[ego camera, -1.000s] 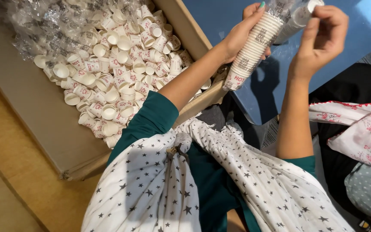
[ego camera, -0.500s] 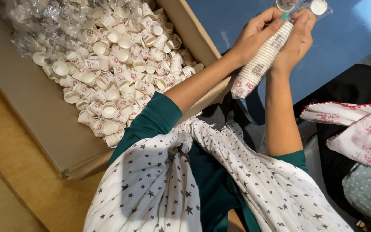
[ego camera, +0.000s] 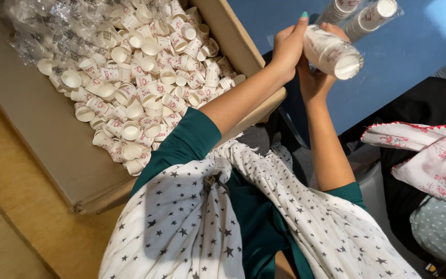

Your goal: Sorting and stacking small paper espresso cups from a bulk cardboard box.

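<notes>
Left hand (ego camera: pixel 286 47): fingers wrapped around the stack of paper cups (ego camera: pixel 331 51) — gripping its upper side.
Right hand (ego camera: pixel 313 77): clasped on the same stack from below.
Stack: held over the blue table (ego camera: pixel 414 57), beside the cardboard box (ego camera: pixel 42 129).
Box: loose cups (ego camera: pixel 145 88) heaped toward its far corner.

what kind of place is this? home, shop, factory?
Probably a small packing workplace, not a factory line: a big cardboard box heaped with loose paper cups, wrapped cup stacks on a blue table, both hands bundling another stack.
</notes>
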